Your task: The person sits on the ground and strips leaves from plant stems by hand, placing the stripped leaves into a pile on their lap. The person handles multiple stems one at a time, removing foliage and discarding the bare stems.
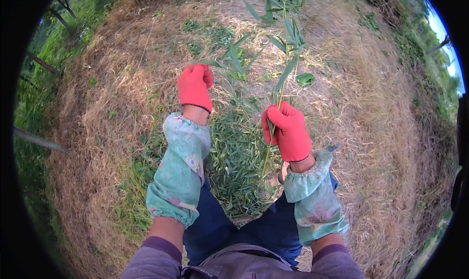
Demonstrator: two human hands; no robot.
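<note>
Both my hands wear red gloves, with green patterned sleeve covers on the forearms. My right hand [290,132] is closed around the thin stem of a leafy bamboo-like branch [287,76]. The branch stands up past the fist, its long narrow green leaves spreading at the top, and its bare lower end shows below the hand. Farther left, my left hand [195,87] is pinched shut on a long green leaf [211,62] at its fingertips. Whether that leaf is still attached to the branch cannot be made out. Between my legs lies a heap of green leaves [239,154].
Dry straw-coloured grass [376,147] covers the ground all around. A broad green leaf [306,80] lies beyond my right hand, and scattered greenery [210,37] lies farther ahead. Tree trunks [43,63] and bushes stand along the left edge.
</note>
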